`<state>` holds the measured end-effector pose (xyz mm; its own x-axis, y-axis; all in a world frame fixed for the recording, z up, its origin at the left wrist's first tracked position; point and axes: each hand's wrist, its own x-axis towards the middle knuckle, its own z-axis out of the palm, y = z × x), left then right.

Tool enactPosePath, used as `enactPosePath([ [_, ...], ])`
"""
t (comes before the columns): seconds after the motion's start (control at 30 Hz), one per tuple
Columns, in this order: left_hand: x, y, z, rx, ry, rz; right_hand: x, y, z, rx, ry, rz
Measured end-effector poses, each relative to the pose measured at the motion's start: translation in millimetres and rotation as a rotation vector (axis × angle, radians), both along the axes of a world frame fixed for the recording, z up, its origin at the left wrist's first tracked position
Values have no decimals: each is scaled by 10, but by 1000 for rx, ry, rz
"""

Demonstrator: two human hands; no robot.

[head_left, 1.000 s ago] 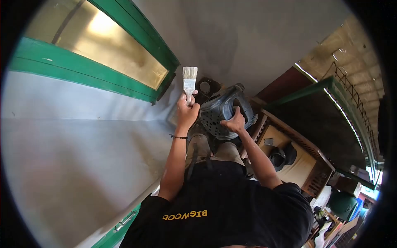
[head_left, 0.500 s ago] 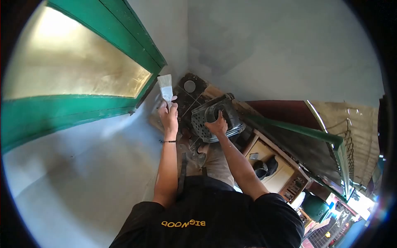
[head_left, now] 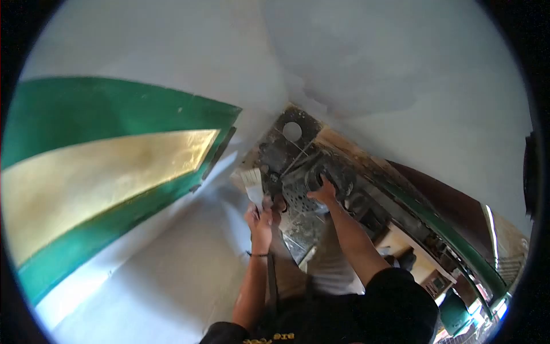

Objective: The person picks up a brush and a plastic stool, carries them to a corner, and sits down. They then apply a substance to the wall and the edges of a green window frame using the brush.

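The left hand [head_left: 261, 228] is wrapped round the handle of one brush [head_left: 252, 183], its flat bristles pointing away from the body, above the floor and short of the corner; the right hand [head_left: 325, 191] grips the edge of the opening in one dark tub [head_left: 298, 192] with holes in its side. That makes two hands, each with one thing. The tub hangs on a one-handed grip at its edge, so it could tip or twist loose if its weight swings, and anything inside could spill through the holes; what it holds, and whether its base touches the floor, I cannot tell. The brush sits close to the knees, so a careless turn of the wrist could wipe the bristles on the trousers [head_left: 329, 258]. One bracelet [head_left: 259, 254] circles the left wrist. Further out, the dark, cluttered floor [head_left: 306, 229] could trip a foot, since the tub blocks part of the view down; one pale round thing [head_left: 292, 131] lies near the corner, where two walls [head_left: 389, 69] meet. To the left stands one green frame [head_left: 114, 106] with one yellowish pane [head_left: 114, 157] in view; a swing of the brush arm that way could knock or smear it.
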<state>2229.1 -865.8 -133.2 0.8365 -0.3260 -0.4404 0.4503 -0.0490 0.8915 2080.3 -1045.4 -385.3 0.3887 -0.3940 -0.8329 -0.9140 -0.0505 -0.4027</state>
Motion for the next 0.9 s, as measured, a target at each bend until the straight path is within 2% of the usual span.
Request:
enactPosePath([
  [0.07,-50,-88,-212,-31,30,4,27,13,-339,114,-41,-32],
  [0.13,-40,-14,-566,88,4,-61,-75,85,-644,142,-54,-9],
  [0.2,-9,75,-823,153,61,-98,-80,178,-972,97,-47,63],
  [0.3,61,289,-1247,202,-8,-158,-19,281,-1307,119,-46,194],
  [0.4,176,319,-1326,160,42,-132,243,348,-1180,180,84,230],
  [0.5,256,386,-1417,154,104,-134,286,487,-1565,170,85,358],
  [0.6,364,437,-1473,157,128,-171,538,457,-1519,325,144,424],
  [0.7,455,388,-1607,197,-84,-258,670,467,-1813,373,112,608],
  [0.83,447,338,-2169,278,-117,-278,719,454,-2342,418,103,735],
  [0.87,440,263,-2388,180,-144,-235,733,458,-2497,423,121,786],
  [0.9,451,161,-2511,196,-152,-268,730,482,-2581,429,143,832],
])
